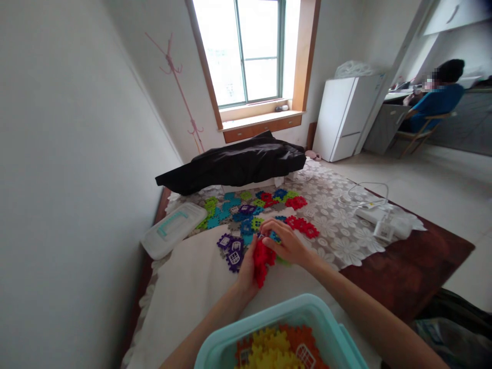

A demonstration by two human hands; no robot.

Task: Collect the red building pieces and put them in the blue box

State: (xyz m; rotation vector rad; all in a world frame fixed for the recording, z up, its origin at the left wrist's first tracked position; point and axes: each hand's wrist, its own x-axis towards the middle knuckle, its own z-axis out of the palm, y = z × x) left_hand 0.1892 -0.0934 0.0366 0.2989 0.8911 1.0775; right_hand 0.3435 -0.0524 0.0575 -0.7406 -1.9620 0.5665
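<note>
My left hand [247, 270] is closed around a clump of red interlocking plastic tiles [262, 260], held over a white cushion [192, 287]. My right hand [286, 241] pinches at the top of the same red clump, its fingers curled over a small blue piece. Purple tiles [231, 250] lie just left of my hands. Further back, blue, green and red tiles [246, 207] are spread across the lace cloth [338, 225]. A teal tub [292, 312] with yellow and orange tiles sits at the bottom edge.
A white lid with teal trim [172, 229] lies at the left by the wall. A black bag [238, 164] lies behind the tiles. White chargers and a cable [378, 215] rest at the right. A white fridge [346, 118] stands beyond, and a person in blue [434, 100] sits at a desk.
</note>
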